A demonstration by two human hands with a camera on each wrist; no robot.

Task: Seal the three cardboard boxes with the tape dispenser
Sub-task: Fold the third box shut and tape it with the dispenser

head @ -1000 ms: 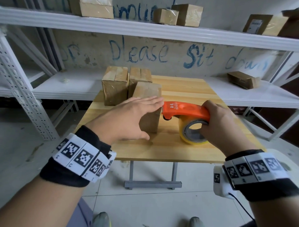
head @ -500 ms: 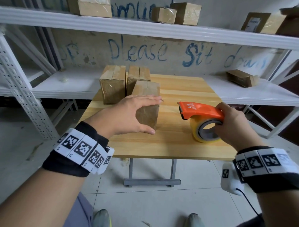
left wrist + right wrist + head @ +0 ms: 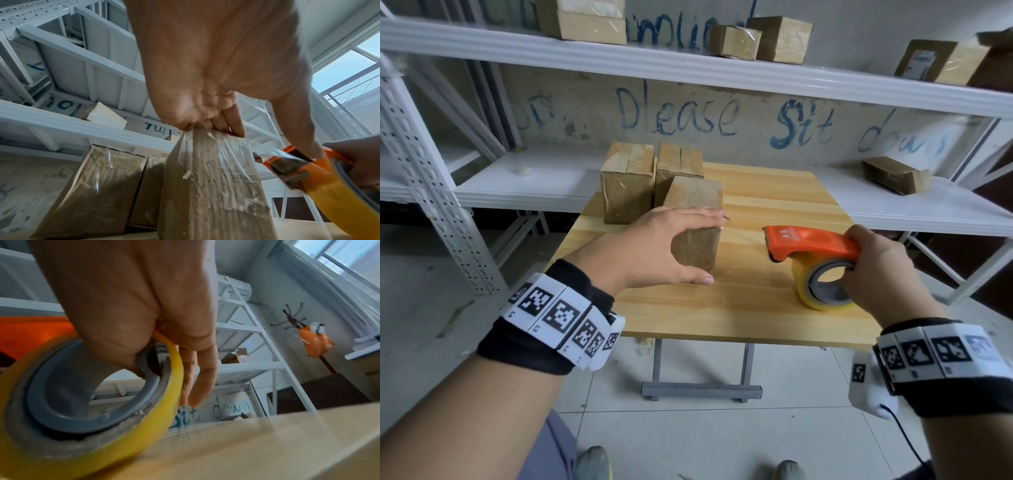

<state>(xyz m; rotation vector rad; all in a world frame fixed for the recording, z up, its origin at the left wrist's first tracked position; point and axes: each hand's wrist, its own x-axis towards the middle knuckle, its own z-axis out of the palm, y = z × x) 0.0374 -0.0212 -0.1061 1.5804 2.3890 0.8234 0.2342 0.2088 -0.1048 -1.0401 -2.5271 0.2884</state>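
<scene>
So right now your left hand (image 3: 654, 250) is draped over the top of the nearest cardboard box (image 3: 697, 246), fingers flat across the top edge and thumb down on the near face, pinning it to the tabletop (image 3: 774, 308). Your right hand (image 3: 873, 274) is wrapped around the orange tape dispenser (image 3: 811, 241), fingers hooked through the core of the yellow roll (image 3: 822, 287), and it sits just off to the right of the box, low over the wood. From the left wrist view there's a strip of clear tape (image 3: 265, 150) stretched from the box top to the dispenser mouth, so my guess is you're mid-pull or about to cut. If so, keep the strip taut and tilt the blade down into it with a quick twist instead of yanking sideways, since that box looks light and will skate or tip. Keep your left fingers pressed on the taped end so it doesn't peel back up, then smooth the tail down the side. The other two boxes (image 3: 628, 186) stand side by side behind it near the far left of the tabletop; can't tell from here whether their tops are properly sealed yet, so check those seams.
</scene>
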